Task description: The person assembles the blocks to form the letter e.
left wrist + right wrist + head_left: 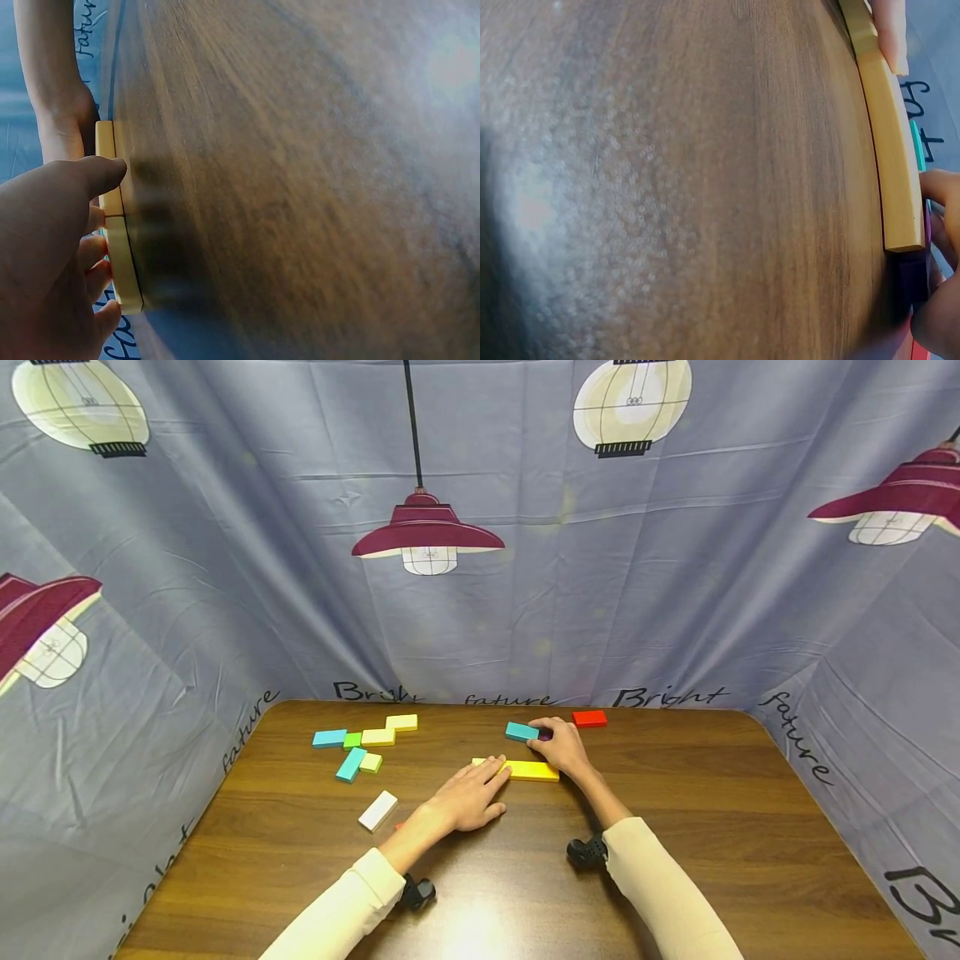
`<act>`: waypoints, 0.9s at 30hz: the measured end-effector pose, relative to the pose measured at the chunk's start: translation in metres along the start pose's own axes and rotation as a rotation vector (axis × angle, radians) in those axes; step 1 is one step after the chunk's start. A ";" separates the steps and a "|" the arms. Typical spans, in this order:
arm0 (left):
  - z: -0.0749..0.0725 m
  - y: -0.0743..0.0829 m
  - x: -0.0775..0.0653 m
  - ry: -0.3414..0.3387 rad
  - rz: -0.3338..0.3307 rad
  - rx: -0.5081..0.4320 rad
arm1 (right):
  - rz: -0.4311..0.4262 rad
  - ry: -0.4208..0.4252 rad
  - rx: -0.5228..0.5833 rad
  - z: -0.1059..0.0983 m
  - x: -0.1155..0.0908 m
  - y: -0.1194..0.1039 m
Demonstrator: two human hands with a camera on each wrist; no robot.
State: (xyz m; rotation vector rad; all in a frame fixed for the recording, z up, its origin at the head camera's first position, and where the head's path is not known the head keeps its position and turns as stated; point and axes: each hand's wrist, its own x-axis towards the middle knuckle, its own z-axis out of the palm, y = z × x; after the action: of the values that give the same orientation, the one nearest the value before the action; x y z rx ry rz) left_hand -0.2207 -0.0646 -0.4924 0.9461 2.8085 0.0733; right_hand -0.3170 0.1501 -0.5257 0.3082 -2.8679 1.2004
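My left hand (467, 795) lies palm down, its fairly straight fingers resting on the left part of a row of two yellow blocks. The lighter yellow block (124, 262) meets the deeper yellow block (534, 771) end to end. Just beyond the row, my right hand (561, 748) pinches a dark purple block (545, 735) between thumb and fingers, which largely cover it. A teal block (521, 732) lies against the purple one's left end, with the right fingertips close to it. In the right wrist view, purple (913, 279) shows past the end of the deeper yellow block.
A red block (589, 718) lies at the back right. Toward the left are blue (330, 739), green (352, 741), pale yellow (378, 737) and teal (351, 765) blocks, plus a white block (378, 811). A bit of red (400, 827) peeks out beside the left forearm.
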 end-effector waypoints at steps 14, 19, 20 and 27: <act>0.001 -0.001 0.000 0.007 0.005 0.012 | 0.001 -0.010 0.011 -0.001 -0.001 0.002; 0.000 -0.001 0.000 0.004 0.006 0.011 | -0.009 0.000 0.020 -0.002 0.000 0.001; 0.000 -0.001 0.000 0.002 0.005 0.010 | -0.010 0.002 0.022 -0.002 0.000 0.001; 0.000 -0.001 0.000 -0.003 0.002 0.001 | -0.032 0.020 0.026 -0.002 -0.001 0.002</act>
State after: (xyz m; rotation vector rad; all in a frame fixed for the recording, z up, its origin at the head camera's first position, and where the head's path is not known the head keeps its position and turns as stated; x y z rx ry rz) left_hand -0.2211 -0.0652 -0.4922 0.9485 2.8049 0.0708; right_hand -0.3166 0.1533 -0.5257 0.3397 -2.8215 1.2292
